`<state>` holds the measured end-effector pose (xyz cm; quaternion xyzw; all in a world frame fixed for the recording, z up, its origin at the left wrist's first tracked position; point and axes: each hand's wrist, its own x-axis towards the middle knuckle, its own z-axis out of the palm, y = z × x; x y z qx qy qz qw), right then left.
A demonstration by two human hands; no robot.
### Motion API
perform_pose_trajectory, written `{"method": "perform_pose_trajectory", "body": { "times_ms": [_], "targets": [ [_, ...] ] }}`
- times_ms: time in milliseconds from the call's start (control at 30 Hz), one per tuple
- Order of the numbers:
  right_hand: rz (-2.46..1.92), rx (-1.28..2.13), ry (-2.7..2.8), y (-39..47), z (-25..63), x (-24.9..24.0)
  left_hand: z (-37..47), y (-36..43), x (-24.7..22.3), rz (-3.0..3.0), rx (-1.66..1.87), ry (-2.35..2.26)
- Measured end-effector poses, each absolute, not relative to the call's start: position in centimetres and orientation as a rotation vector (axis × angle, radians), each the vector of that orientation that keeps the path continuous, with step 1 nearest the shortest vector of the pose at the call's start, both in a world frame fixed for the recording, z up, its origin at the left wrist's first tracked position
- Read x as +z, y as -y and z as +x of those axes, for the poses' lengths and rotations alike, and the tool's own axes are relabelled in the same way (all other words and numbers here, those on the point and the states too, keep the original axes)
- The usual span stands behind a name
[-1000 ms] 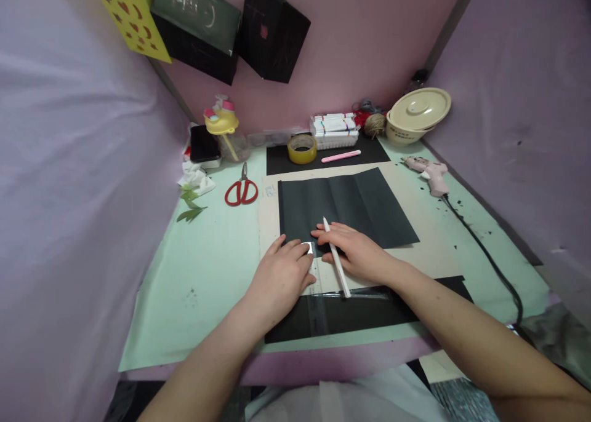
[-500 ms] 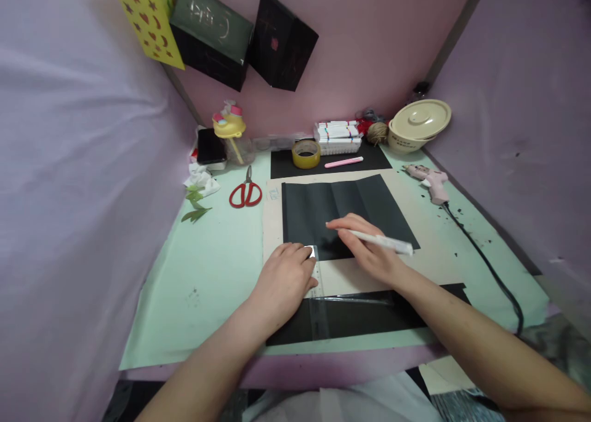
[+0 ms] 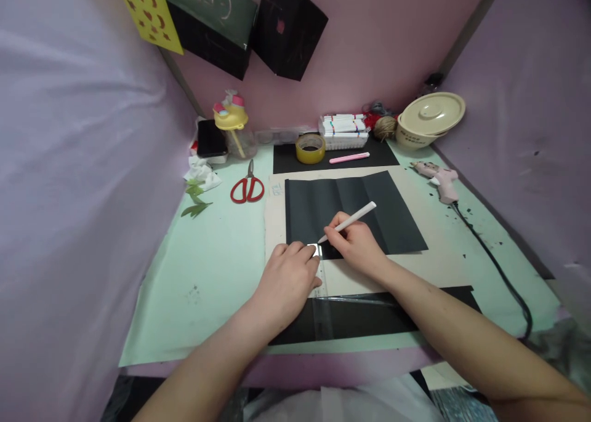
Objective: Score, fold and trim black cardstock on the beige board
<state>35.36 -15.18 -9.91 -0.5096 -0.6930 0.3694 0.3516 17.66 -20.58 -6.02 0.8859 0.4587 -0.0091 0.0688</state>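
Right hand (image 3: 362, 245): fingers clamped on white pen (image 3: 353, 218), tip near far end of clear ruler (image 3: 324, 320). Left hand (image 3: 289, 280): fingers close together, laid flat across it. From afar, I note creased black sheet (image 3: 308, 207) beneath, on pale board (image 3: 367, 274); red scissors (image 3: 239, 192) beyond, left.
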Motion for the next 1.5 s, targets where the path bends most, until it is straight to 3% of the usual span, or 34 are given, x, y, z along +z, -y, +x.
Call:
{"method": "perform_pose_trajectory", "body": {
  "times_ms": [767, 1233, 1500],
  "targets": [
    [-1.247, 1.020, 1.639, 15.3, 35.8, -10.3, 18.4, 21.1, -5.9, 2.586, -0.051, -1.453],
    [-1.116, 1.036, 1.749, 15.4, 36.2, -10.5, 15.9, 25.9, -9.2, 2.148, 0.420, -2.082],
    [-1.150, 1.004, 1.807, 15.4, 36.2, -10.9, 14.9, 28.6, -10.5, 2.097, 0.527, -2.035]
  ]
}}
